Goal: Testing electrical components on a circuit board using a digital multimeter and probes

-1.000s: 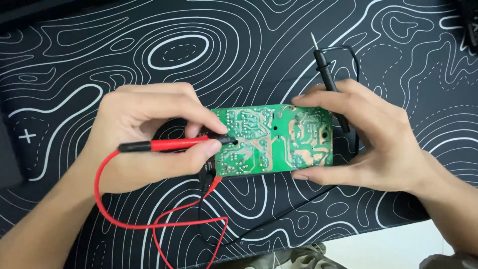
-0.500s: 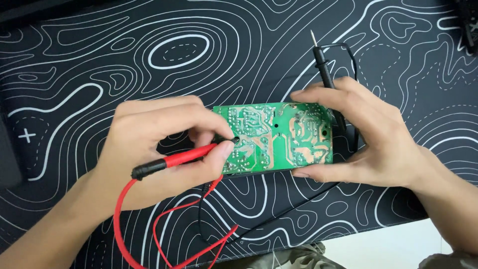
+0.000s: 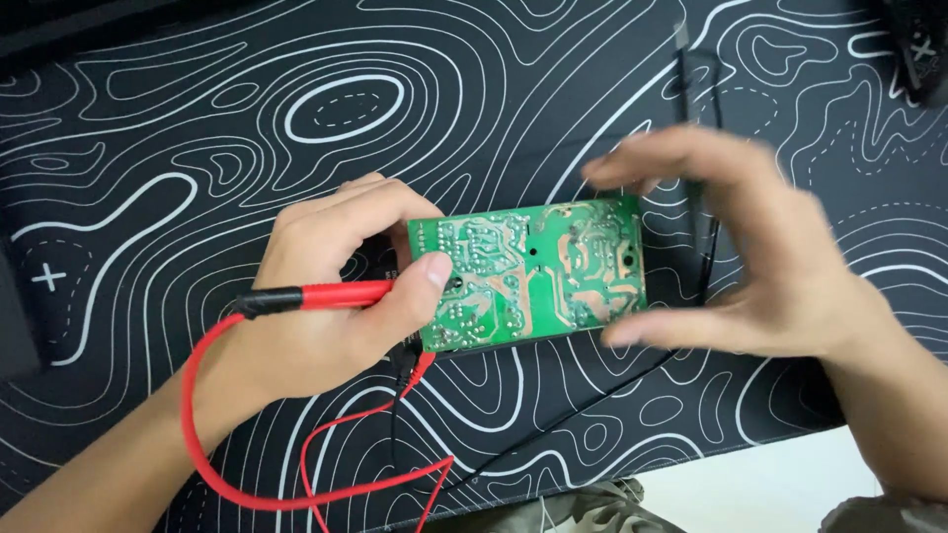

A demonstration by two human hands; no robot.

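Observation:
A green circuit board (image 3: 538,271) lies solder side up on the black patterned mat (image 3: 197,128). My left hand (image 3: 316,296) grips a red test probe (image 3: 326,294), and its thumb presses on the board's left edge. The probe's red lead (image 3: 197,434) loops down toward the mat's front edge. Blurred by motion, my right hand (image 3: 770,266) hovers at the board's right end with fingers spread. Its thumb is near the board's lower right corner and it holds nothing. A black probe (image 3: 681,69) lies on the mat behind that hand.
A thin black cable (image 3: 592,395) runs from under the board toward the front. Dark objects sit at the left edge (image 3: 15,326) and top right corner (image 3: 923,39). Below the mat's front edge are a white surface (image 3: 770,484) and camouflage fabric (image 3: 553,508).
My right hand has let go of the board's right end and opened, fingers lifting away. My left hand shifted its grip on the red probe, thumb now on the board.

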